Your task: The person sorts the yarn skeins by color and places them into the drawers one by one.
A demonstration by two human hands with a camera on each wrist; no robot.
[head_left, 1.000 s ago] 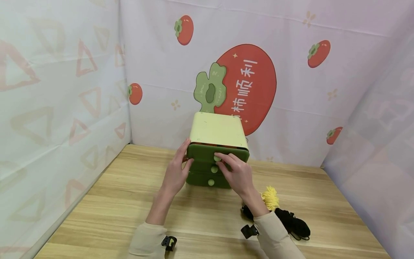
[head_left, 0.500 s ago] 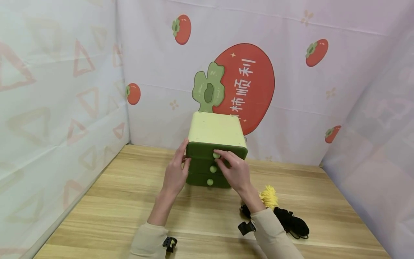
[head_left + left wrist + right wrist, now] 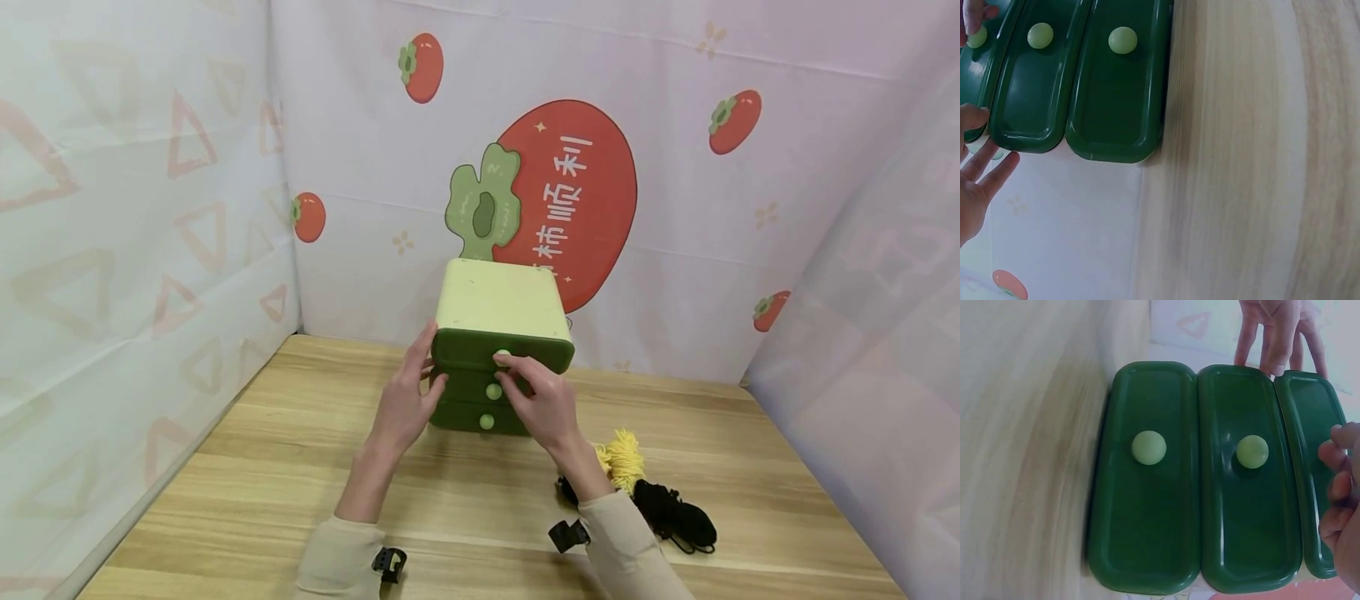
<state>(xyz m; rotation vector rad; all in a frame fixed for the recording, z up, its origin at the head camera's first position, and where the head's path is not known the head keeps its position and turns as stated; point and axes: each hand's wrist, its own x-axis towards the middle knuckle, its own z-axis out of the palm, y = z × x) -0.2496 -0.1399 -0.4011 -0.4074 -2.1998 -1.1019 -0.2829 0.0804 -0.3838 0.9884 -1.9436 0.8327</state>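
Observation:
A small cabinet (image 3: 502, 300) with a cream top and dark green drawer fronts stands on the wooden table. Its three drawers sit closed, each with a round pale green knob, such as the bottom one (image 3: 1149, 447). My left hand (image 3: 401, 404) rests at the cabinet's left side, fingers extended along the side and thumb at the front edge. My right hand (image 3: 543, 404) is at the top drawer (image 3: 1315, 444). Its index fingertip overlaps the top knob (image 3: 977, 37) and the thumb tip lies just below. That knob is hidden behind the fingers in the right wrist view.
Right of the cabinet, partly behind my right forearm, lie a bundle of yellow yarn (image 3: 624, 460) and a bundle of black cord (image 3: 678, 517). A patterned cloth backdrop (image 3: 360, 125) rises behind the table (image 3: 300, 483), with further cloth on both sides.
The top drawer has gone from slightly ajar, with red showing in the gap, to flush with the cabinet. My right fingertips have slid slightly down on the top knob.

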